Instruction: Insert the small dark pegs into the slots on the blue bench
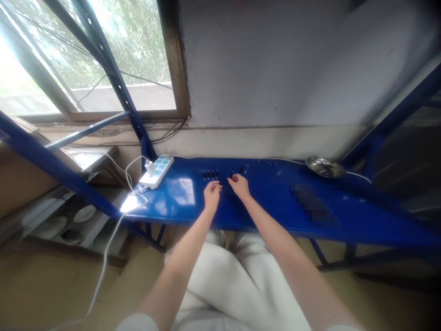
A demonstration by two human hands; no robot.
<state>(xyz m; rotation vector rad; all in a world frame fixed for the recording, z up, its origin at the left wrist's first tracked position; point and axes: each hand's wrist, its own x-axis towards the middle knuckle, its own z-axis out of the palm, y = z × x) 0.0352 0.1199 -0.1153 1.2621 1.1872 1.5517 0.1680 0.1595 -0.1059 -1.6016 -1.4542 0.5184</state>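
Note:
Over the blue tabletop (227, 211), my right hand (240, 186) pinches a small black piece (232, 174) between thumb and fingertips; the fingers cover most of it. My left hand (212, 195) hovers close by on the left, its fingers loosely bent and slightly apart, with nothing visible in them. Just beyond the left hand, several small black cylinders (211, 174) stand side by side in a short row. Another small black piece (241, 169) lies past my right hand, beside a tiny clear or whitish piece (246, 168).
A white power strip (157, 172) with a plugged-in adapter and cable sits at the left end. Several tiny pale bits (272, 164) lie near the back edge. A shiny metal bowl (325, 166) stands at the back right, with a blurred dark patch (313, 204) before it.

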